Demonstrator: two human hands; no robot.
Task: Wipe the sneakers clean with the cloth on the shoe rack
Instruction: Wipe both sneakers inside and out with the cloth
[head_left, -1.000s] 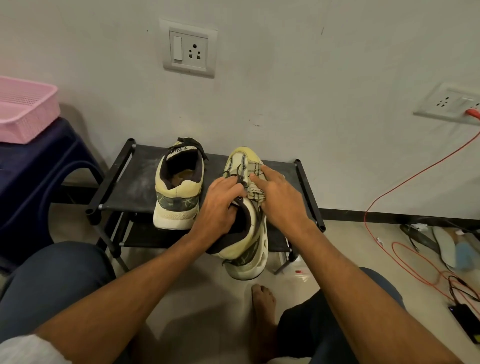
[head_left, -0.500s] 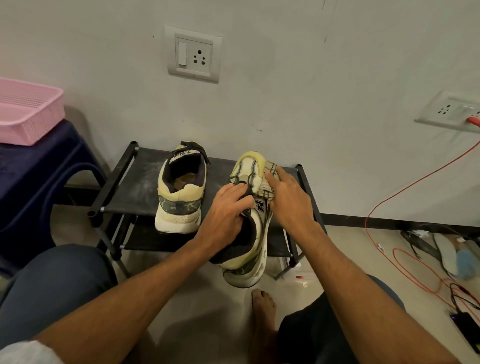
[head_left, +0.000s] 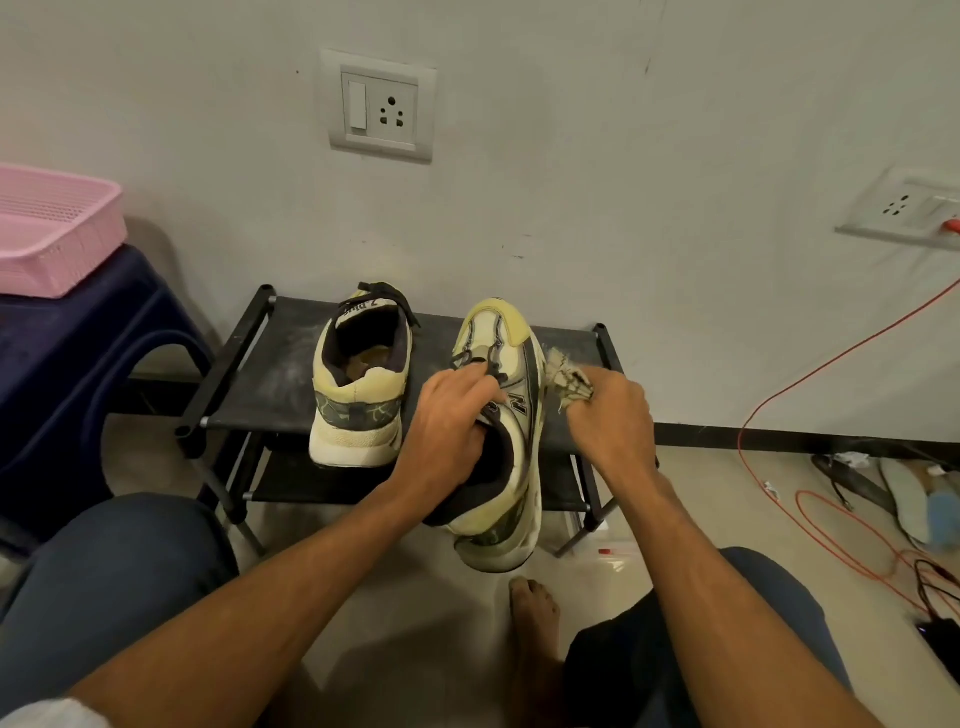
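Yellow sneaker (head_left: 511, 364) was gripped by the left hand (head_left: 457, 410); the right hand (head_left: 608, 415) clutched the cloth (head_left: 563, 371) at its side. Seemingly mid-wipe, the next stroke needed firm pressure.

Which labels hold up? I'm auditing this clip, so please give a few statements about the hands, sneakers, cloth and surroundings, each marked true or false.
1. The left hand grips the tilted sneaker near its laces. True.
2. The right hand holds the cloth. True.
3. Both sneakers stand flat on the shoe rack. False: only the other sneaker stands there. The tilted sneaker is held, with its heel hanging past the rack's front edge.
4. The pink basket sits on the shoe rack. False: it sits on the dark blue stool to the left of the rack.
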